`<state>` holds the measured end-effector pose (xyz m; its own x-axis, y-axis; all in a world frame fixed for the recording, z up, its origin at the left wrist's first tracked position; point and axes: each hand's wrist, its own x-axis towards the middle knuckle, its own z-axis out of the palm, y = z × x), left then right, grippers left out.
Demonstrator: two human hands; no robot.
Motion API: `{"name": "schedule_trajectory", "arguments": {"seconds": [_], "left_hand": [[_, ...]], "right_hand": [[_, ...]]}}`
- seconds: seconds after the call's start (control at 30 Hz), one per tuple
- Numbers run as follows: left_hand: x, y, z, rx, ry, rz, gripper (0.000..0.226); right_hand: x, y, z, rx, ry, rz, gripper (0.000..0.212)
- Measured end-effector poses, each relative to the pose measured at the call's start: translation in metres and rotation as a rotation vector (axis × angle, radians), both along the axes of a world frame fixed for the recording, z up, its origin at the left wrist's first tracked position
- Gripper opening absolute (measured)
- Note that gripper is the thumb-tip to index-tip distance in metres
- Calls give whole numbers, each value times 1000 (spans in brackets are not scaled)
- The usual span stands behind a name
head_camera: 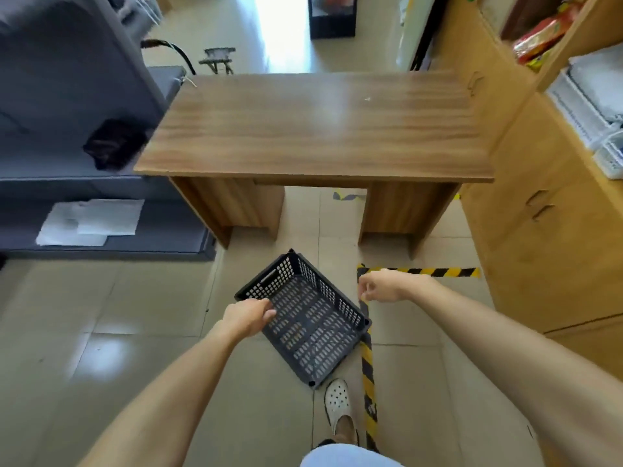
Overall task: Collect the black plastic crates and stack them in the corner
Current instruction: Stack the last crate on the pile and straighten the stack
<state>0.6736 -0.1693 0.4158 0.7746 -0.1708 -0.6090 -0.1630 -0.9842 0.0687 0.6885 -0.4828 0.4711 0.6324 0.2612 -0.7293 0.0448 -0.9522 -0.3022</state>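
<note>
One black crate [308,323], nothing inside; left hand [247,316] gripping rim.

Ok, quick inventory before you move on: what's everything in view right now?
crate: one, black, tilted above the floor, held at its left rim
desk: one, brown wood, ahead
sofa: one, grey, left
papers: a few, white, on the sofa seat
cabinet: one, light wood, right
floor tape: yellow-black stripes forming a corner
shoe: one, white
left hand: grip shut on the crate rim
right hand: loosely curled, empty, beside the crate
</note>
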Motion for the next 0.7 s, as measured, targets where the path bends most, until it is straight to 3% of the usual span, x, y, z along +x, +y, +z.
{"name": "schedule_trajectory", "arguments": {"seconds": [0.13,0.27,0.37,0.7], "left_hand": [[38,5,14,-47,-50,55,38],[59,8,10,-79,-74,100,32],[60,19,-1,-47,-25,165,31],[76,31,-41,-93,63,686,37]], "right_hand": [[60,2,19,-37,-121,-59,21],[107,18,22,-80,-126,-2,24],[138,44,9,-85,-81,113,26],[243,101,-49,-49,90,536,32]]}}
